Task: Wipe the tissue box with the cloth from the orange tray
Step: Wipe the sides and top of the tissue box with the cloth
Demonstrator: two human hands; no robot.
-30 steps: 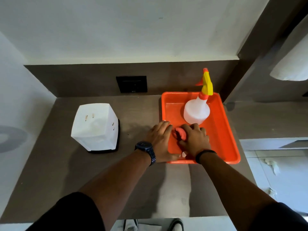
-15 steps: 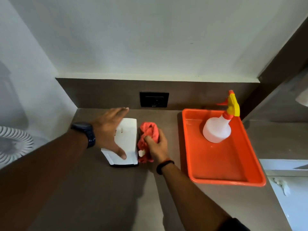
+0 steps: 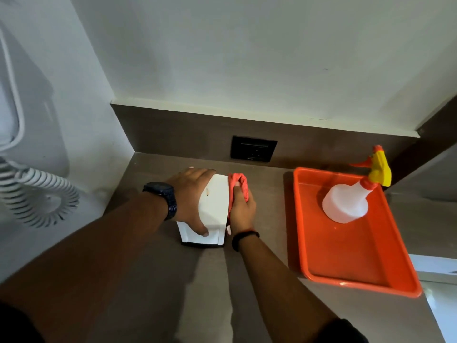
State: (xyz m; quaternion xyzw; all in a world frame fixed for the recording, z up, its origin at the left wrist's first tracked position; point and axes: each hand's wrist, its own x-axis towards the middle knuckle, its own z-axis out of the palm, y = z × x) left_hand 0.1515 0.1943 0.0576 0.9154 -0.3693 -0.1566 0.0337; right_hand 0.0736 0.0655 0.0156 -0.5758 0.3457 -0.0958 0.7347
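A white tissue box [image 3: 214,209] stands on the brown counter, left of the orange tray [image 3: 356,266]. My left hand [image 3: 191,199] lies over the box's top and left side, gripping it. Bunched in my right hand [image 3: 242,211] is the red cloth [image 3: 237,185], which presses against the box's right side. Both hands hide part of the box.
A white spray bottle [image 3: 346,201] with a yellow and orange nozzle stands in the far part of the tray. A black wall socket [image 3: 253,151] sits on the back panel. A white coiled cord [image 3: 37,196] hangs on the left wall. The counter's right edge runs beside the tray.
My right hand lifted the cloth out of the tray and carried it left to the box's right side. My left hand moved from the tray onto the box and closed on it.
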